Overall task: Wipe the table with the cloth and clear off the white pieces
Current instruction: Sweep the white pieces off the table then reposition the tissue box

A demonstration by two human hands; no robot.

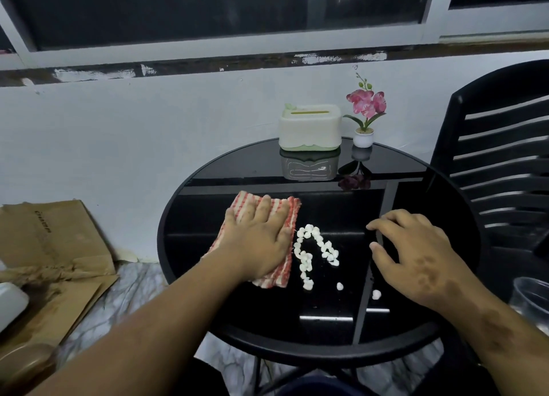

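A round black glass table (326,351) fills the middle of the view. My left hand (258,235) lies flat, fingers spread, on a folded red-and-white striped cloth (285,214) at the table's left centre. Right beside the cloth's right edge, several small white pieces (309,259) are bunched in an arch shape. Two stray white pieces (340,286) (376,294) lie nearer the front. My right hand (416,253) rests on the glass to the right of the pieces, fingers curled and apart, holding nothing.
A cream and green box (309,128) and a small potted pink flower (364,113) stand at the table's far edge. A black slatted chair (505,158) is at the right. Flattened cardboard (53,247) lies on the floor at the left. A clear container (531,300) sits at the right edge.
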